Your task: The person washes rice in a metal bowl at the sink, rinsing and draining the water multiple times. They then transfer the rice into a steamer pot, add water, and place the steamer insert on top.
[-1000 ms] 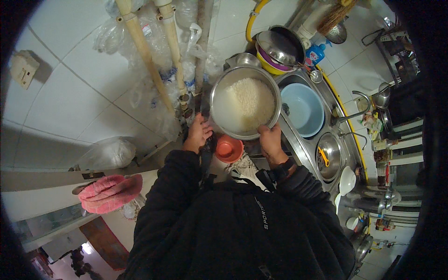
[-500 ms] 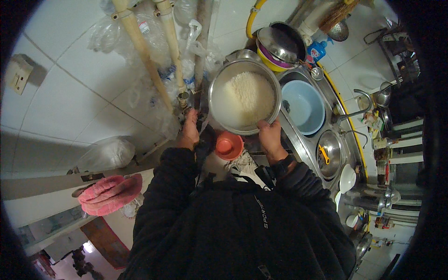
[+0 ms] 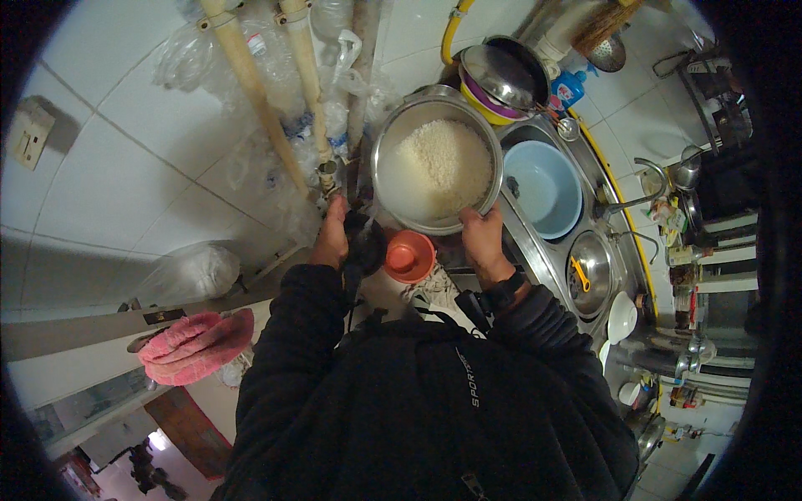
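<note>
While the right hand (image 3: 483, 238) grips: one steel bowl (image 3: 418, 111) by the rim, fingers mostly hidden
Rice (image 3: 443, 154): one heap, cloudy water (image 3: 401, 190)
Left hand (image 3: 333, 235): straightish, can't tell if it's holding anything

Rice (image 3: 443, 154) white, pot (image 3: 493, 154) silver, small basin (image 3: 423, 252) orange-red, large basin (image 3: 566, 188) pale blue, towel (image 3: 196, 349) pink.

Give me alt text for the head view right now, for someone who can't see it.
A person's right hand grips the rim of a metal bowl of rice in cloudy water; the left hand is off the bowl, near a pipe. A blue basin sits in the sink at right.
</note>
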The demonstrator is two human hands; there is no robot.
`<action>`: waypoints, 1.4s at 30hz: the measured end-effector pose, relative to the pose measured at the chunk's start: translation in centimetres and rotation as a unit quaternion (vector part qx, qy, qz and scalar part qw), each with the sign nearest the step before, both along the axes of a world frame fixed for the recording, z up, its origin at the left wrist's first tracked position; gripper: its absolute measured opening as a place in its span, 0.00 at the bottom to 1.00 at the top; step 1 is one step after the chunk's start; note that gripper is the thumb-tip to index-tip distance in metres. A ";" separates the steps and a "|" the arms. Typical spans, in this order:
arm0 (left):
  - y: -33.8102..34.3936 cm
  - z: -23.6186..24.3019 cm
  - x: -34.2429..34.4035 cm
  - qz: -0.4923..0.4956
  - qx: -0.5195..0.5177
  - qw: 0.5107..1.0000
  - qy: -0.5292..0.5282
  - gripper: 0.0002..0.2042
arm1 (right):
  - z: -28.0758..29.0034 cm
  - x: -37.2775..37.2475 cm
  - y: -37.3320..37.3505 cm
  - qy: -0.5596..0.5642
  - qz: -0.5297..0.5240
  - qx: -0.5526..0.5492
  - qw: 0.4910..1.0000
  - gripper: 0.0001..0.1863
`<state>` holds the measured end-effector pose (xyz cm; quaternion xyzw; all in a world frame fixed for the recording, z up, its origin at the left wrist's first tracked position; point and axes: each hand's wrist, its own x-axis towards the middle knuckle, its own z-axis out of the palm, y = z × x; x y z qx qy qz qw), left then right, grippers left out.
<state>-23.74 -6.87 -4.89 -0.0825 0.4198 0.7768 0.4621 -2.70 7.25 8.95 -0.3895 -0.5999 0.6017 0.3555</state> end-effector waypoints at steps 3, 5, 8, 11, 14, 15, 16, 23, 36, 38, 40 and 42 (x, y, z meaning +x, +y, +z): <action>-0.1 -1.7 -0.6 -0.002 0.001 1.000 0.016 0.28 | 0.3 -0.2 -0.2 0.001 -0.004 0.002 1.000 0.33; 0.0 -3.3 -1.5 0.004 0.033 0.997 0.075 0.28 | 0.5 -0.2 -0.3 -0.002 -0.003 0.009 1.000 0.33; -0.2 -4.6 -1.4 -0.019 0.067 0.994 0.087 0.29 | 0.7 -0.3 -0.3 -0.020 0.015 0.044 0.999 0.32; -0.5 -3.9 -0.9 -0.012 0.039 0.998 0.052 0.29 | 0.6 -0.5 -0.5 -0.029 0.010 0.067 0.997 0.32; -0.9 -3.1 -0.4 -0.048 0.049 0.993 0.094 0.34 | 0.6 -0.7 -0.8 -0.025 0.004 0.086 0.996 0.33; -1.0 -3.1 -0.6 -0.051 0.021 0.996 0.069 0.34 | 0.7 -0.8 -0.9 -0.022 0.003 0.094 0.995 0.33; -1.0 -3.0 -0.7 -0.057 0.030 0.996 0.064 0.33 | 0.8 -0.8 -1.0 -0.034 0.006 0.105 0.994 0.33; -1.3 -1.8 -0.3 -0.029 -0.031 0.996 0.082 0.29 | 0.6 -1.2 -1.2 -0.059 -0.001 0.132 0.989 0.33; -1.7 -5.5 -0.8 -0.033 -0.028 0.999 0.026 0.30 | 0.7 -1.9 -1.7 -0.070 -0.015 0.139 0.988 0.35; -1.8 -5.3 -0.5 -0.026 -0.011 0.999 0.045 0.31 | 0.9 -1.8 -1.8 -0.067 -0.005 0.146 0.987 0.36; -1.8 -5.1 -0.5 -0.031 -0.030 0.998 0.041 0.31 | 1.1 -1.9 -1.8 -0.066 -0.001 0.156 0.985 0.36; -1.8 -5.2 -0.7 -0.042 -0.001 0.999 0.018 0.31 | 1.1 -2.0 -1.8 -0.069 -0.003 0.166 0.984 0.36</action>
